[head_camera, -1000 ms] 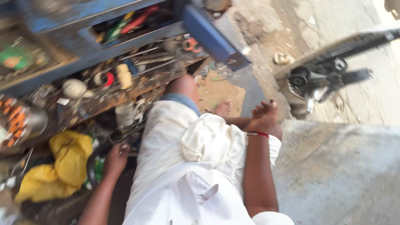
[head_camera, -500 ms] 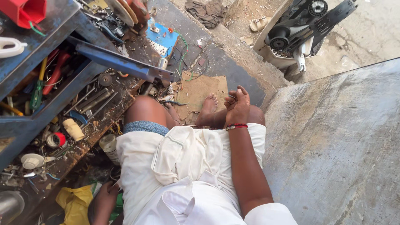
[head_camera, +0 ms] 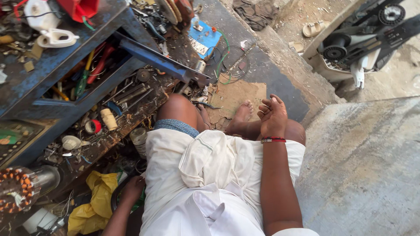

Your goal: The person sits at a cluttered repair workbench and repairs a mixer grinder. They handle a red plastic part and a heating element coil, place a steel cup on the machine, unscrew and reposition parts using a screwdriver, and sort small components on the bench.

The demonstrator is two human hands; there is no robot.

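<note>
Since the earlier frame the view has swung up and over, so the blue bench now fills the top left, and the right hand has stayed on the knee.

At the left edge a motor coil [head_camera: 17, 189] with orange windings lies by the bench [head_camera: 52, 78]. The bench shelf is packed with tools [head_camera: 109, 94], tape rolls and small parts. Below it sits a yellow bag [head_camera: 94, 203].

The left hand [head_camera: 133, 185] reaches down beside the bag, at the rim of a dark round thing [head_camera: 114, 199]. Its fingers curl at that rim, but I cannot tell if they grip it. That round thing lies on the floor at the bottom, between the bag and the white cloth.

The right hand [head_camera: 273, 117] rests on the bent knee, fingers loose and bent, holding nothing. A red band [head_camera: 273, 140] is on the wrist.

Past the bare foot [head_camera: 242, 114] lie a brown card [head_camera: 236, 94], green wire [head_camera: 225, 57] and a blue board [head_camera: 205, 38]. A fan body [head_camera: 350, 48] lies at the top right.

I think the left hand could get scratched, since sharp bits crowd the floor near it. The bench shelf hangs close above that arm and could bump it. Loose wire near the foot could snag the toes.
</note>
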